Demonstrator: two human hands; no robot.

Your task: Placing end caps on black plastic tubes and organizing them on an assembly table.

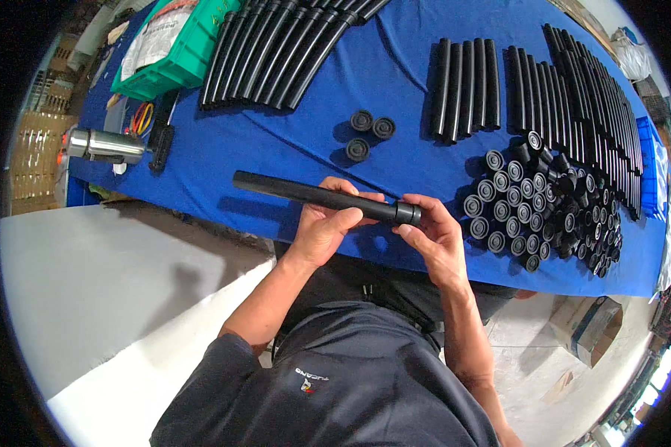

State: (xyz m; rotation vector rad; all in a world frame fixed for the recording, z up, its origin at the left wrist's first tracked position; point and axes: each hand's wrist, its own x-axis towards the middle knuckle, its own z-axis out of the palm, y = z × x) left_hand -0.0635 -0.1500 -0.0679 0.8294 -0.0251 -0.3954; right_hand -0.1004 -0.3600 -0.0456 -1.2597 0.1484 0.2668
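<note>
A black tube (276, 185) lies slantwise between my hands, above the near edge of the blue-covered table. My left hand (324, 227) is closed round its middle, thumb on top. At the tube's right end sits a black round cap (408, 213), which my right hand (436, 235) pinches between thumb and fingers. The cap is on or against the tube's end; how deep it goes I cannot tell. Beyond the hands, three loose black caps (361, 121) stand on the cloth. To the right a large group of similar caps (514, 197) covers the table, several tipped on their sides.
Black tubes lie in rows at the back left (276, 56), back middle (466, 89) and far right (596, 112). A green crate (179, 56) stands at the left, near a steel flask (108, 145). The blue tablecloth (306, 141) shows between them. A cardboard box (589, 328) is on the floor.
</note>
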